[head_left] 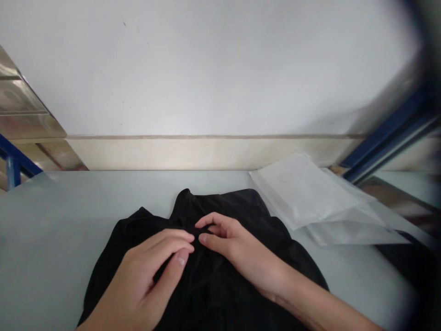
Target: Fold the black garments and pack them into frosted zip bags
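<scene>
A black garment (213, 285) lies rumpled on the table in front of me; its exact kind does not show. My left hand (155, 271) rests on it, thumb and fingers closed in a pinch on the dark cloth near the middle. Just across from those fingertips, my right hand (230, 236) holds the cloth between thumb and curled fingers. The two sets of fingertips are close together but apart. Folds between them are hard to make out in the black fabric.
Clear plastic bags (310, 193) lie in a flat stack at the back right of the grey table (44, 239). Blue metal frame bars stand at the left (14, 170) and right (389, 128). Behind the table rises a white wall (213, 69) with a tiled base.
</scene>
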`<state>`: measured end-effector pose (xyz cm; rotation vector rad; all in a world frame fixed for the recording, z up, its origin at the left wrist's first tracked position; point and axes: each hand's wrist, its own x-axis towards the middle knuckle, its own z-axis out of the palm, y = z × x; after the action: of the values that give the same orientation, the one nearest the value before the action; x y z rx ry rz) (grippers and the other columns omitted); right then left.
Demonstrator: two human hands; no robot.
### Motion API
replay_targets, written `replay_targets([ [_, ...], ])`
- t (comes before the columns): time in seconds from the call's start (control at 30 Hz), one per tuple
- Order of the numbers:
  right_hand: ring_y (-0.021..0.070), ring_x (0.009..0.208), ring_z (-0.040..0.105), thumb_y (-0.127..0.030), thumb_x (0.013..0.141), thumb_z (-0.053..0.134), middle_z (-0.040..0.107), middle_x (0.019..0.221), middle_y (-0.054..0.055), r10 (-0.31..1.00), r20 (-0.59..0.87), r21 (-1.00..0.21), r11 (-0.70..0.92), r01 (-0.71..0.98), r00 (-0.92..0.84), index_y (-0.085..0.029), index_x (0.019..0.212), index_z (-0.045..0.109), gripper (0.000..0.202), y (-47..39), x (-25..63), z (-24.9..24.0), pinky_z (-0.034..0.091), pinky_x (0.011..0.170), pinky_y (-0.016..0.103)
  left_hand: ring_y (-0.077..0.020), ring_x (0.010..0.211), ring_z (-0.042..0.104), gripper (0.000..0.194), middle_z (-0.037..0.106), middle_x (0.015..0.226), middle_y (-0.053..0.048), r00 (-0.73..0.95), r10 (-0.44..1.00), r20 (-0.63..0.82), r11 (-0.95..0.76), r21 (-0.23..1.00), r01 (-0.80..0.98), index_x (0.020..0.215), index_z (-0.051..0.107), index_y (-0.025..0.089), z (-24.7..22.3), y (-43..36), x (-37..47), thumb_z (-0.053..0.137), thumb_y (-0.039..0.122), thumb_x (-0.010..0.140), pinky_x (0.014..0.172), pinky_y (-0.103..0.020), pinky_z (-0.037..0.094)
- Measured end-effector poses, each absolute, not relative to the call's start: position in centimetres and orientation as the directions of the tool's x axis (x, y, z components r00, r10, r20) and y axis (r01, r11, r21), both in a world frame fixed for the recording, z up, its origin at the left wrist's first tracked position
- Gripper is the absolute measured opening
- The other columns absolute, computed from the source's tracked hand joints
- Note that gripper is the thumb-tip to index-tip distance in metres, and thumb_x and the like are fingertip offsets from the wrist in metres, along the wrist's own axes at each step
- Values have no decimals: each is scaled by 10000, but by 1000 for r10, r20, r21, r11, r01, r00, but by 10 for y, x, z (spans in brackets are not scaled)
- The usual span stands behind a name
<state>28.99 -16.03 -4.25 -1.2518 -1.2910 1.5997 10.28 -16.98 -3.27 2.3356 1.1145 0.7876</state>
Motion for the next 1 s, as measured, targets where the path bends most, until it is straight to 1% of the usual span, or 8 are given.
replay_targets([
  [0.07,112,692,523,-144,825,549,566,747,-18,942,-226,-973,-205,106,-249,-174,985,569,164,-159,291,-42,372,607,213,-127,1058,572,236,622,1130,46,481,832,277,-539,613,578,1076,559,311,-30,-157,89,434,205,907,929,-237,427],
  [0.13,131,757,551,-119,839,504,592,814,-1,954,-163,-974,-116,193,-251,-183,1016,554,195,-160,294,-39,401,646,230,-150,1130,535,281,591,1205,32,524,838,155,-469,696,544,1164,520,319,-27,-139,82,448,239,904,973,-285,412],
  [0.2,135,758,566,-126,860,468,610,864,3,959,-111,-956,-31,293,-259,-202,1051,536,216,-162,298,-37,420,640,237,-167,1154,524,328,583,1230,2,624,782,3,-396,775,493,1231,480,298,-26,-120,82,465,292,904,985,-315,409],
  [0.3,139,756,585,-144,885,448,622,882,-10,967,-29,-891,91,445,-255,-226,1063,529,212,-166,307,-35,442,655,250,-172,1084,570,348,622,1169,-16,725,680,-112,-399,773,493,1230,500,261,-26,-101,91,498,347,892,948,-319,430],
  [0.43,159,858,595,-109,888,440,632,951,6,964,106,-749,238,618,-243,-209,1047,546,216,-168,315,-40,435,763,283,-145,978,600,230,659,1070,10,749,662,-10,-565,651,508,1080,606,238,-33,-97,104,493,330,903,876,-273,443],
  [0.67,174,873,618,-156,920,407,643,971,11,972,122,-630,232,741,-202,-228,1095,510,215,-173,327,-43,444,727,284,-197,868,578,266,648,896,-23,744,665,71,-650,545,529,963,643,195,-47,-98,111,545,420,860,786,-341,448],
  [0.83,196,792,641,-209,933,404,655,871,8,984,65,-570,175,803,-168,-234,1114,493,202,-181,336,-49,453,663,295,-252,1096,512,413,588,1173,-91,692,706,153,-664,484,570,1178,537,163,-37,-117,123,483,452,887,951,-444,381],
  [1.0,205,803,652,-223,942,379,658,878,19,984,71,-580,172,796,-161,-221,1118,488,207,-185,336,-55,464,664,299,-254,1295,366,548,458,1382,-73,767,619,170,-752,412,515,1265,495,201,-30,-152,131,495,553,846,1095,-452,250],
])
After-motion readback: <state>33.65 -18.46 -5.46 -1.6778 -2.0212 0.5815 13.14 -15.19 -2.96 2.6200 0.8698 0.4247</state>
